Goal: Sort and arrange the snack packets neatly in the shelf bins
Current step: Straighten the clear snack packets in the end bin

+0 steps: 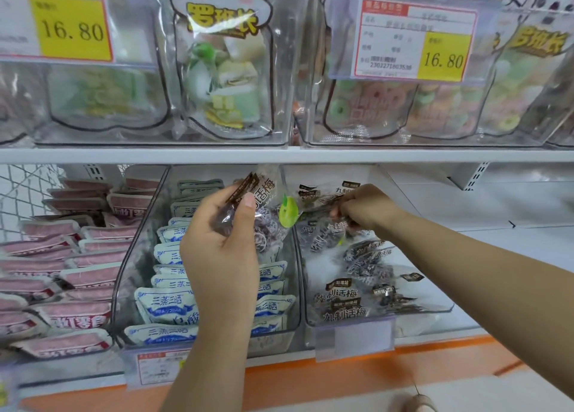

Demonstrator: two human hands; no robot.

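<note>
My left hand point(222, 234) grips a bunch of clear plum packets point(264, 206) with brown tops and a green leaf mark, held up in front of the lower shelf. My right hand point(362, 208) reaches into the right clear bin point(382, 314) and pinches a plum packet point(316, 208) near its back. More plum packets point(348, 303) lie loosely in that bin. The middle bin point(130, 275) holds rows of white and blue packets point(164, 309). Pink packets point(77, 315) are stacked at the left.
The upper shelf point(279, 155) carries clear bins of large candy bags point(223, 79) with yellow price tags point(444, 56). A wire mesh divider point(21, 194) stands at the far left. Bare white shelf point(497, 225) lies right of the plum bin. An orange edge strip point(341, 371) runs below.
</note>
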